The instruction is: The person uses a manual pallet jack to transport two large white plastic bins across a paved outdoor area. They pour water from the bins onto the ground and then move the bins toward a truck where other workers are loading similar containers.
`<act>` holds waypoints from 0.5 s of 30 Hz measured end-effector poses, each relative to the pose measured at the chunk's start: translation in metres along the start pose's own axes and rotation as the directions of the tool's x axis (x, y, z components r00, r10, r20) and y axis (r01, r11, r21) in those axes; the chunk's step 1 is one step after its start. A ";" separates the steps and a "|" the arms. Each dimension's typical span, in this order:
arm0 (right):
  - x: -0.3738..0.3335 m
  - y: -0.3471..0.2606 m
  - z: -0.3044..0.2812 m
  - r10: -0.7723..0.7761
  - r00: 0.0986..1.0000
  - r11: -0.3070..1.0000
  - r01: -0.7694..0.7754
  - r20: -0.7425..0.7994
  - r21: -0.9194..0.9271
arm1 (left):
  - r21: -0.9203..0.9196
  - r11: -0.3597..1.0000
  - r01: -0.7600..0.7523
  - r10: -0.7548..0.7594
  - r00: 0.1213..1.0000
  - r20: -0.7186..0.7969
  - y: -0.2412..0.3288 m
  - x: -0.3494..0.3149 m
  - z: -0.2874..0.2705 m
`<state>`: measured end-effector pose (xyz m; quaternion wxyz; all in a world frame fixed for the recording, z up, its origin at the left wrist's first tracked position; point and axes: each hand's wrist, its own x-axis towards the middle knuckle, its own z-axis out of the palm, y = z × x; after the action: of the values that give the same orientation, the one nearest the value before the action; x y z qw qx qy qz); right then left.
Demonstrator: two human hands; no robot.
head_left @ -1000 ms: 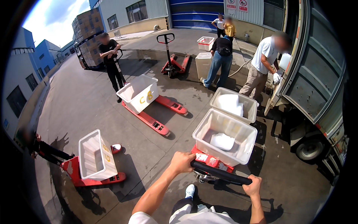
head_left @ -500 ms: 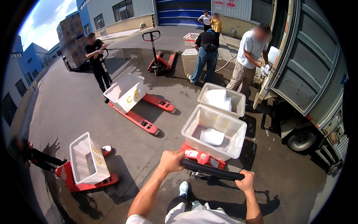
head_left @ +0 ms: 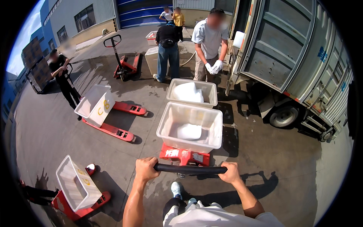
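My left hand (head_left: 146, 169) and my right hand (head_left: 230, 173) are wrapped round the two ends of a black handle bar (head_left: 191, 169). The bar belongs to a red pallet jack (head_left: 185, 155) in front of me. On the jack stands a large white plastic bin (head_left: 189, 142) with a white block (head_left: 189, 131) lying on its bottom. Directly beyond it is a second white bin (head_left: 211, 99), which holds white blocks (head_left: 187, 92). The forks beneath the bins are hidden.
An open-doored truck (head_left: 280, 45) stands at right, with a gloved person (head_left: 210, 41) beside it. To the left are two more red pallet jacks carrying bins (head_left: 99, 104) (head_left: 81, 185), each with a person. Another jack (head_left: 126, 66) stands farther back near a person (head_left: 167, 49).
The view has swung right, and the handle bar now lies nearly level across it. The gloved person's hands have moved from the truck's edge to in front of the body.
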<state>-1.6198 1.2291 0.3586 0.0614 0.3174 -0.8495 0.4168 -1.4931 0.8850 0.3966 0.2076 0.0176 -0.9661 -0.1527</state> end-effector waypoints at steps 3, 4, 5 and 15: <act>-0.001 -0.001 0.001 0.005 1.000 1.000 -0.005 0.004 0.001 | 0.001 1.000 0.007 -0.007 1.000 0.007 -0.001 -0.002 -0.001; -0.001 -0.002 0.001 0.013 1.000 1.000 -0.013 0.010 0.005 | -0.002 1.000 0.011 -0.010 1.000 0.012 0.000 -0.002 -0.002; -0.001 -0.003 0.000 0.013 1.000 1.000 -0.013 0.008 0.001 | -0.002 1.000 0.011 -0.011 1.000 0.003 0.000 -0.002 -0.002; 0.003 -0.009 -0.002 -0.012 1.000 0.999 0.012 -0.018 0.035 | -0.006 1.000 0.016 -0.016 0.999 -0.035 0.000 -0.001 -0.003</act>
<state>-1.6177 1.2249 0.3668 0.0660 0.3198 -0.8397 0.4340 -1.4911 0.8848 0.3987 0.2236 0.0274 -0.9616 -0.1568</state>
